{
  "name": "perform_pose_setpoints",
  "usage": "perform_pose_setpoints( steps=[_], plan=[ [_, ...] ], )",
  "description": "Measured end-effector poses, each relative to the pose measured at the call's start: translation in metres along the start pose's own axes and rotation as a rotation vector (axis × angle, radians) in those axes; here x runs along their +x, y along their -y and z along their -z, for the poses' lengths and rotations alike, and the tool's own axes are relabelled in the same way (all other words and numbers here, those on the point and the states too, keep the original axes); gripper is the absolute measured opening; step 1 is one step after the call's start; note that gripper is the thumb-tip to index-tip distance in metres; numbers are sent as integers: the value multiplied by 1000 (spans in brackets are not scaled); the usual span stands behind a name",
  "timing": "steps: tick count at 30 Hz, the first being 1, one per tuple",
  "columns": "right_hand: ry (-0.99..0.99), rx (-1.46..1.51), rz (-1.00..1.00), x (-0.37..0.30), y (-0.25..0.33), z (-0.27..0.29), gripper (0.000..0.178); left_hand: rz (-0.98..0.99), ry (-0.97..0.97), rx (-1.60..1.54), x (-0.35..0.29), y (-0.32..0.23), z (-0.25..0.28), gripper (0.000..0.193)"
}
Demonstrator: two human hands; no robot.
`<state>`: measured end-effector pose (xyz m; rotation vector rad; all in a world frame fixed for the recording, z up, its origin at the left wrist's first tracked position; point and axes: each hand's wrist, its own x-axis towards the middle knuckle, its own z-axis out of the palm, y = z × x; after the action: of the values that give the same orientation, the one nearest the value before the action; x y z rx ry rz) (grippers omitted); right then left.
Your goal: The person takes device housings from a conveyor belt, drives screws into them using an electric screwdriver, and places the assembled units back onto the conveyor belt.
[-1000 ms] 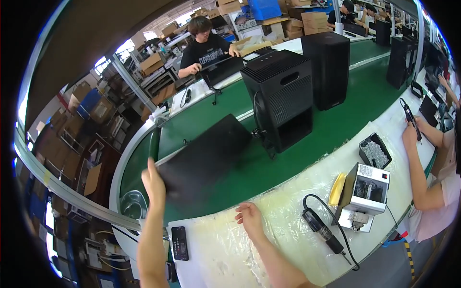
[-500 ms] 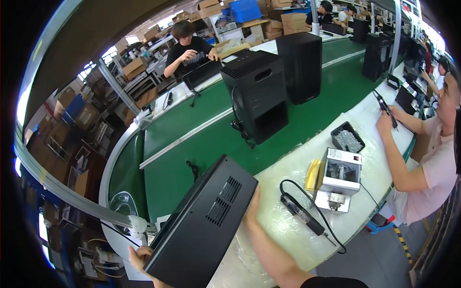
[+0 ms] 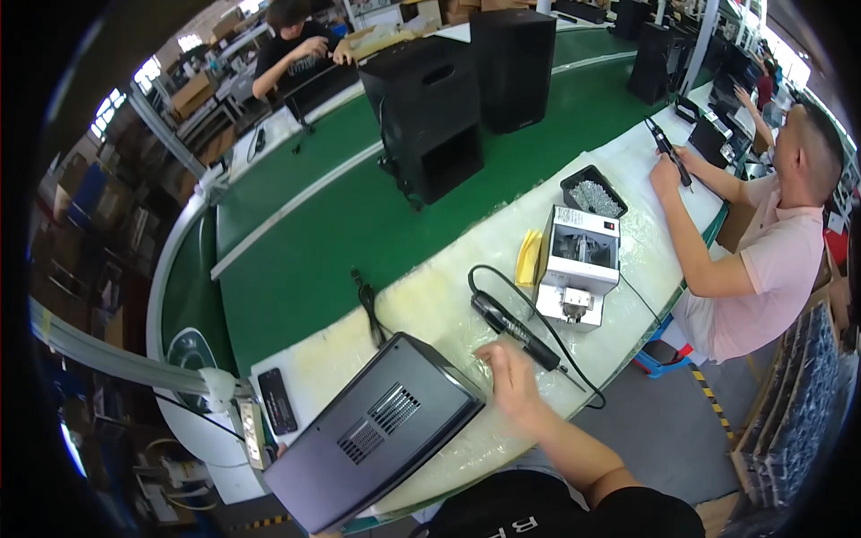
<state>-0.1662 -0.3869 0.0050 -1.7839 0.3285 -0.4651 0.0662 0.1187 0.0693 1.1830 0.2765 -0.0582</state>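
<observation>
A black speaker cabinet [image 3: 386,426] with two vent grilles lies tilted at the near edge of the white-covered bench. My left hand [image 3: 282,448] holds its left side; only a fingertip shows there, and the cabinet hides the rest. My right hand [image 3: 513,381] is off the cabinet, just past its right corner, slightly blurred, with loosely bent fingers and nothing visible in them. Close by lies a black electric screwdriver [image 3: 516,330] with a looped cord. A black power cable [image 3: 369,309] runs out from behind the cabinet.
A screw feeder [image 3: 581,255], a yellow piece [image 3: 529,258] and a tray of screws [image 3: 594,193] stand right. A phone [image 3: 277,401] lies left. Big speakers [image 3: 426,117] stand on the green conveyor [image 3: 314,233]. A co-worker [image 3: 762,242] holds a screwdriver [image 3: 668,152]; another sits across.
My right hand has let go of the cabinet's right side and moved toward the screwdriver. The cabinet has come down lower and flatter. The view has shifted, showing the phone.
</observation>
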Motion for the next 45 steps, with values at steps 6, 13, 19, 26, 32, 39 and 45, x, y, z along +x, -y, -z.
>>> perform_pose_setpoints(
  steps=[6, 13, 19, 26, 32, 39, 45],
  plan=[
    [-114, -940, 228, 26, -39, 15, 49, 331, 55, -261, -153, 136, -33, 40],
    [105, -883, -7, 21, -30, 44, 58, -189, 285, 1061, -128, 19, -123, 31],
    [-237, -317, 2, 15, 29, 114, 52, -665, 916, 1429, -173, 64, -280, 40],
    [-693, 75, 538, 47, 83, 144, 36, -965, 789, 1584, -174, 113, -323, 34],
    [-623, 19, 706, 69, 58, 135, 44, -851, 760, 1472, -178, 115, -330, 28],
    [-511, -111, 591, 42, 58, 91, 60, -972, 697, 1463, -174, 116, -323, 30],
    [-512, 87, 719, 50, 177, 57, 63, -1026, 704, 1401, -173, 121, -317, 33]
  ],
)
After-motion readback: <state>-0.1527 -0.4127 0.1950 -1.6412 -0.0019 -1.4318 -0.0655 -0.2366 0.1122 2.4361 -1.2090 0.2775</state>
